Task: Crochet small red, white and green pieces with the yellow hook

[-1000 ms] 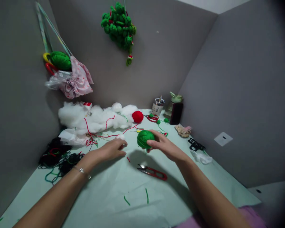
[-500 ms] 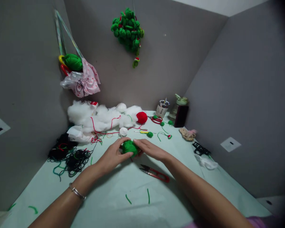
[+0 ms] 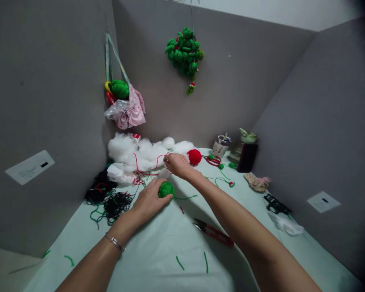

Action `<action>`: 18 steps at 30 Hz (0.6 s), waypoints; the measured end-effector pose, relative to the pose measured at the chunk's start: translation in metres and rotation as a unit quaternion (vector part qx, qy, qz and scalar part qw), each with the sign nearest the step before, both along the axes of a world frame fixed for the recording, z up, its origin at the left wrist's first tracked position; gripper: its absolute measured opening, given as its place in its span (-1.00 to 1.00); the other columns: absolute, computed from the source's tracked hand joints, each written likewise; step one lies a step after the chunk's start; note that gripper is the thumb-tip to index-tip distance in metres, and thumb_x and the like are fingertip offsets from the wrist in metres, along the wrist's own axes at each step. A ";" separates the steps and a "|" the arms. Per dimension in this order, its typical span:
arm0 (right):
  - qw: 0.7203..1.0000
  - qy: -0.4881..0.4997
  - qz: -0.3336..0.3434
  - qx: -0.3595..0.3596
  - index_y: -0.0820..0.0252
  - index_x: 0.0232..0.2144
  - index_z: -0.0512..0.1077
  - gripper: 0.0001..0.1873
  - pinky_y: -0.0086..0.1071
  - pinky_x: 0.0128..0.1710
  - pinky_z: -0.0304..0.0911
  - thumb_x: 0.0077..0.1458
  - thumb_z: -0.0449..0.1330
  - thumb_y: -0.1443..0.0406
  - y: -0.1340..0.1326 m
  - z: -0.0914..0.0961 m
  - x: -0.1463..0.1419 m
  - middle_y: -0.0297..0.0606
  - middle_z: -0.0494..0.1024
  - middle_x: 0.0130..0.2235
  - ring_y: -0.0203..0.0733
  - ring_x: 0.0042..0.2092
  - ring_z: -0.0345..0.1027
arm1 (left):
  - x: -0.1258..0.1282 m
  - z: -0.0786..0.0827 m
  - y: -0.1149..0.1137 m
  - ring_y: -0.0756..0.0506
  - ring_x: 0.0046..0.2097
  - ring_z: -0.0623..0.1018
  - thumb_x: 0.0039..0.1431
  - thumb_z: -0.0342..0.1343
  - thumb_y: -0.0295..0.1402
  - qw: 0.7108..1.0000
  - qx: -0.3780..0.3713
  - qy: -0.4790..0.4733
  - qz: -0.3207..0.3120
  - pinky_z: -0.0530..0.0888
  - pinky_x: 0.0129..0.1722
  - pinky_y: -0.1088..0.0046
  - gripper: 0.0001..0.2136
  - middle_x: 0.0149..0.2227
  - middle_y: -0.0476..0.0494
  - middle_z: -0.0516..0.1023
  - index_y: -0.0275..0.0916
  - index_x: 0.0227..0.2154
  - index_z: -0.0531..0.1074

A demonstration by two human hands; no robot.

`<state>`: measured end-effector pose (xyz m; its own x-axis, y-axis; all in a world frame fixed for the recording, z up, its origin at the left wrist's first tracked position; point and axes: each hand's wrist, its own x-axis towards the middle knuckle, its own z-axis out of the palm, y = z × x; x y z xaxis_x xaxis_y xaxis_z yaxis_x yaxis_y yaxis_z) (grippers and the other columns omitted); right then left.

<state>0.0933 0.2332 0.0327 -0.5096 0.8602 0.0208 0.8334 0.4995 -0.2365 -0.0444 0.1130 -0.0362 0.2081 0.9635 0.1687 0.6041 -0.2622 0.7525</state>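
My left hand [image 3: 149,200] is curled around a green yarn ball [image 3: 166,190] on the table, thumb in front and fingers behind. A loose green tail trails right from it. My right hand [image 3: 179,165] is stretched forward over the white stuffing [image 3: 146,156], its fingertips pinched together near a strand of red yarn. Whatever lies between those fingertips is too small to make out. Just past that hand sits a red yarn ball [image 3: 195,157], and a small white ball [image 3: 164,173] is partly visible below it. Thread snips [image 3: 214,232] lie under my right forearm.
Tangled black yarn [image 3: 117,207] lies at left. Red-handled scissors [image 3: 213,161], a pen cup [image 3: 220,147] and a dark phone [image 3: 247,157] stand or lie at the back right. A pink bag [image 3: 134,109] and green crocheted pieces [image 3: 185,52] hang above.
My right hand has left the green yarn ball and moved forward to the stuffing. The left hand stays on the ball. The whole view has shifted, with things appearing further right.
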 end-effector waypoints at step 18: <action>0.920 0.375 -0.050 -0.097 0.24 0.05 0.48 -0.67 -0.21 -0.16 0.54 0.36 0.25 0.16 0.024 0.061 -0.053 -0.17 0.59 -0.02 -0.15 -0.13 0.55 | 0.020 -0.012 -0.012 -0.38 0.46 0.19 0.13 0.12 -0.67 0.975 0.165 0.131 -0.072 0.19 0.42 -0.10 -0.53 0.33 -0.34 0.42 -0.23 0.09 0.51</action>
<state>0.0407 0.2569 0.0941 -0.3322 0.9268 0.1750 0.4387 0.3161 -0.8412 -0.0244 0.1015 -0.0480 0.4148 0.8233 0.3875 0.7036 -0.5602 0.4371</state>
